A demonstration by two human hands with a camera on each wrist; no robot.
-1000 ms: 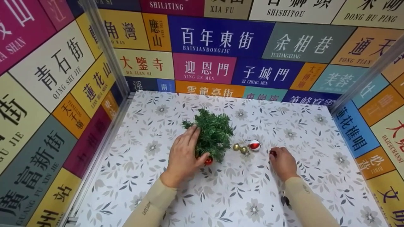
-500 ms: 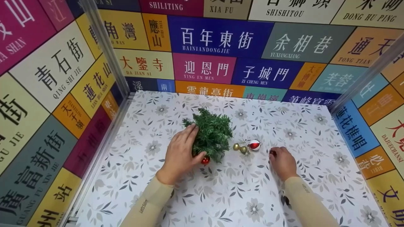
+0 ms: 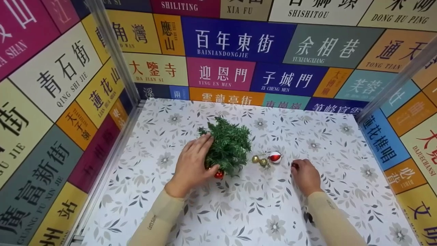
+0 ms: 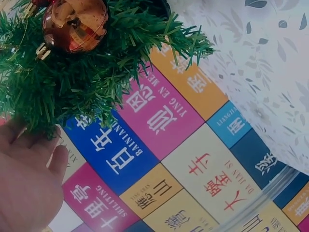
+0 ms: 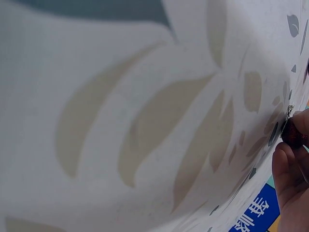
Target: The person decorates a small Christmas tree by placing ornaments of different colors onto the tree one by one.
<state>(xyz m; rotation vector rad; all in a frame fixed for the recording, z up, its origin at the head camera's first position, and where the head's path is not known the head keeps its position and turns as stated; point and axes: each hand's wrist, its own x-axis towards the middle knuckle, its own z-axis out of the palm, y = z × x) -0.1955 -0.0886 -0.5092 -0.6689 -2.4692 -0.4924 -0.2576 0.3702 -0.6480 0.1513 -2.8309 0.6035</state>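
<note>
While the left hand (image 3: 193,164) grasps the small Christmas tree (image 3: 229,145) to steady it, the right hand (image 3: 306,177) pinches a red bauble (image 3: 295,166) on the table (image 3: 259,212), beside the tree.

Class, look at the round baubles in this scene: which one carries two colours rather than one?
The red-and-white bauble lying loose on the table between the tree and the right hand. The two small ones beside it are plain gold.
</note>
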